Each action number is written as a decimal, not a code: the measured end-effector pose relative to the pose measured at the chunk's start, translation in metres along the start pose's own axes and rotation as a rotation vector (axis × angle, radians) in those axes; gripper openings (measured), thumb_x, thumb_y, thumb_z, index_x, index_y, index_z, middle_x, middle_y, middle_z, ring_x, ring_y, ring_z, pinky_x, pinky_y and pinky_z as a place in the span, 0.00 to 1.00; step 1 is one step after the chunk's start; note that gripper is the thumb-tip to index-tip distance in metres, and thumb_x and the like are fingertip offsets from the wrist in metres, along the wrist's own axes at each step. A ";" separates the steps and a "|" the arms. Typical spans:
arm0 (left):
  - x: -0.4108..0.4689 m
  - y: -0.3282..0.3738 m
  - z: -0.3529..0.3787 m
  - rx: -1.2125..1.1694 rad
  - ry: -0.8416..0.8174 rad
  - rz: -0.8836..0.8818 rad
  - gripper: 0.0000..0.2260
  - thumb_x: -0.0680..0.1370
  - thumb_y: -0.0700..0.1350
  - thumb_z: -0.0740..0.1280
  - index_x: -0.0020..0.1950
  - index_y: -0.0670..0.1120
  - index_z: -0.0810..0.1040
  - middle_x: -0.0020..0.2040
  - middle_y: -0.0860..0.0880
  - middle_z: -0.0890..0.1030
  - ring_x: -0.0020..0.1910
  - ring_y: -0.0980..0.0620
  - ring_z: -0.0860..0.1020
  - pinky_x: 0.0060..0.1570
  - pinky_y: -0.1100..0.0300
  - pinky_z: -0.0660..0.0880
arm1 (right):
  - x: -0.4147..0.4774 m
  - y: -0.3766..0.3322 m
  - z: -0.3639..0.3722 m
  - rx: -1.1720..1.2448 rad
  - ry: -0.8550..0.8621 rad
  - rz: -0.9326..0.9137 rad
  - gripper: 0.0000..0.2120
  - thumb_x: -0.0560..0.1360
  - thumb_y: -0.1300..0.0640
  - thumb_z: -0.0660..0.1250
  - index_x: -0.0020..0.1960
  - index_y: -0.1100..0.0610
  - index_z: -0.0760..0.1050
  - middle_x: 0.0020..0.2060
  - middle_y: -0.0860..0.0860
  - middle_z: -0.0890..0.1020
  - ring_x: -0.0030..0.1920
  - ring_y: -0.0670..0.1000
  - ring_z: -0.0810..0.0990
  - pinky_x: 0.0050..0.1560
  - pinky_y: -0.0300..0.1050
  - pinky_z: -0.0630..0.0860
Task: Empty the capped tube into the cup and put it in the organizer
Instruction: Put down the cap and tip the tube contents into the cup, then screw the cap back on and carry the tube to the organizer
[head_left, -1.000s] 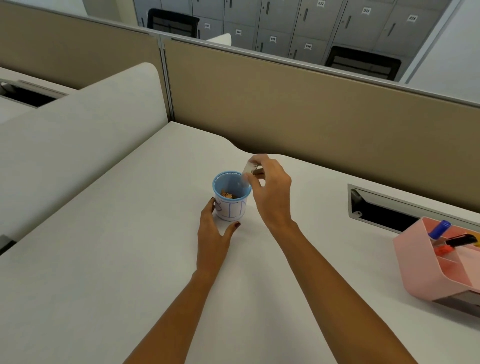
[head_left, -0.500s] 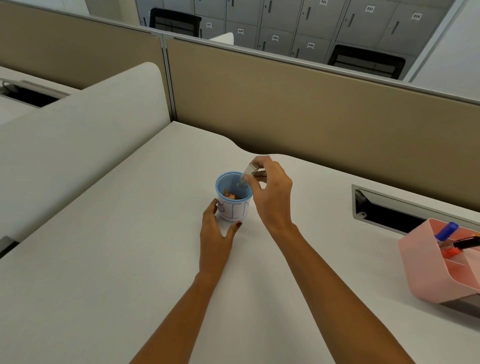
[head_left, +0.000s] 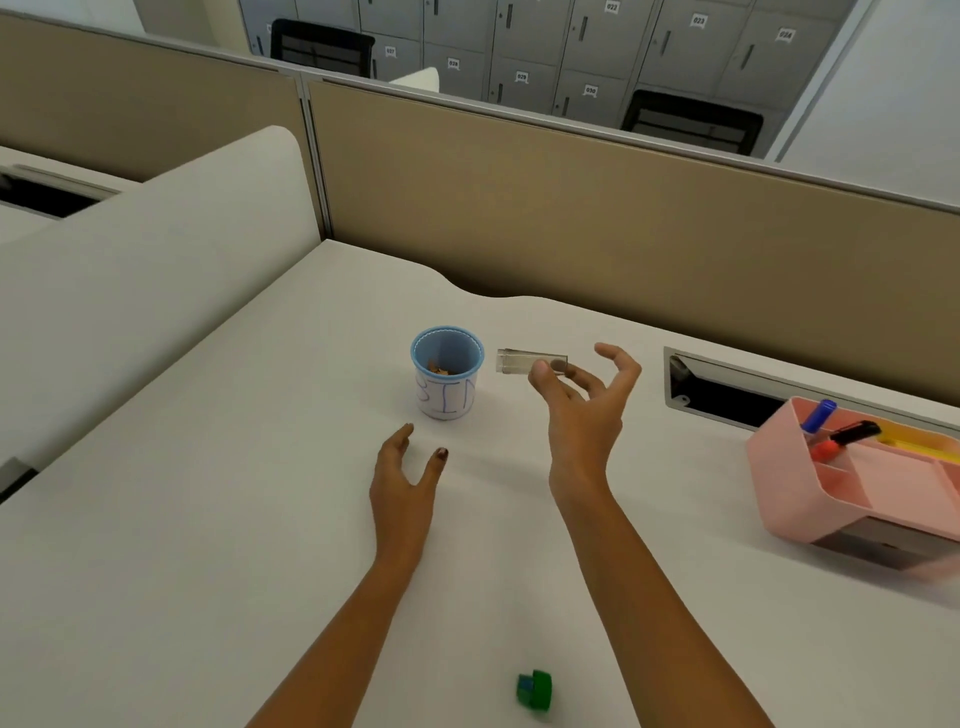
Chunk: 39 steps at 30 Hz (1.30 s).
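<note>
Single head cam, wide-angle, looks fwd/down over white desk (head_left: 208, 519), close range.

The clear tube (head_left: 530, 361) lies level in the air just right of the cup (head_left: 447, 371), open mouth toward it, looking empty. The blue-rimmed white cup stands upright on the desk with orange bits at its bottom. The pink organizer (head_left: 810, 493) sits far right, holding 3 markers.
</note>
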<state>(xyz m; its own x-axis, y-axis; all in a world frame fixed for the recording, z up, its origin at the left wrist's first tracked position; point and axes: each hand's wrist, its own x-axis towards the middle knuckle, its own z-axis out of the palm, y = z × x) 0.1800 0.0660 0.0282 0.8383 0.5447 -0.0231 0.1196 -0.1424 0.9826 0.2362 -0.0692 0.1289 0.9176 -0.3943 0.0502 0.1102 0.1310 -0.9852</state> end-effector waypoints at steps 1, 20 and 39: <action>-0.011 0.002 -0.003 0.013 -0.039 0.012 0.20 0.75 0.46 0.69 0.66 0.49 0.72 0.64 0.52 0.75 0.65 0.54 0.71 0.63 0.61 0.66 | -0.007 -0.001 -0.008 0.012 0.014 0.026 0.27 0.70 0.57 0.77 0.60 0.43 0.65 0.51 0.53 0.84 0.44 0.45 0.86 0.39 0.29 0.76; -0.173 -0.010 -0.011 0.543 -0.687 0.339 0.15 0.75 0.44 0.69 0.62 0.48 0.75 0.62 0.49 0.76 0.59 0.52 0.74 0.56 0.74 0.62 | -0.136 0.003 -0.135 0.029 0.145 0.184 0.19 0.71 0.61 0.75 0.54 0.46 0.71 0.49 0.51 0.84 0.45 0.51 0.87 0.44 0.35 0.74; -0.183 0.020 -0.036 -0.933 -0.313 -0.745 0.05 0.77 0.35 0.64 0.49 0.38 0.79 0.43 0.43 0.84 0.43 0.48 0.84 0.50 0.53 0.77 | -0.210 0.015 -0.166 -0.170 0.007 0.219 0.12 0.71 0.61 0.74 0.50 0.46 0.81 0.47 0.44 0.84 0.44 0.38 0.83 0.40 0.29 0.74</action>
<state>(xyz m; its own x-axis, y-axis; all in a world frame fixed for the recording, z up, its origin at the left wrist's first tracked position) 0.0104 -0.0067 0.0586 0.8350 0.0010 -0.5503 0.3044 0.8323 0.4634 -0.0182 -0.1359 0.0761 0.9099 -0.3797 -0.1673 -0.1566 0.0593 -0.9859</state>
